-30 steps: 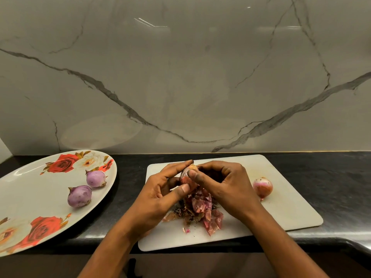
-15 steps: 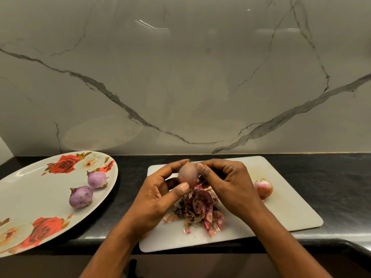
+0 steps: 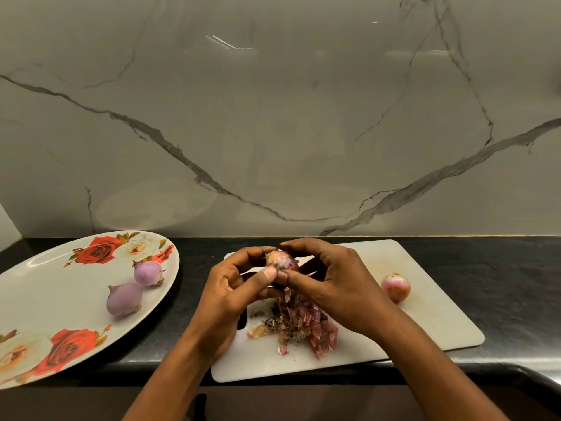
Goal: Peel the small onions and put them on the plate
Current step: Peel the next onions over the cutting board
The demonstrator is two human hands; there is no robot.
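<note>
A small onion [image 3: 280,260] with some skin still on it is held above the white cutting board [image 3: 425,323]. My left hand [image 3: 232,291] grips it between thumb and fingers from the left. My right hand [image 3: 331,284] curls round it from the right, its thumb at the onion's lower side. Under the hands lies a heap of pink onion skins [image 3: 303,325]. One unpeeled onion [image 3: 395,287] rests on the board to the right. Two peeled purple onions [image 3: 124,299] [image 3: 148,273] lie on the rose-patterned plate [image 3: 45,299] at the left.
The plate and board sit on a dark countertop [image 3: 501,284] whose front edge runs close below the board. A marble wall [image 3: 273,117] rises right behind.
Both hands have turned the onion between them and shifted their grip; my right thumb has moved down to the onion's lower side. The other onions have not moved.
</note>
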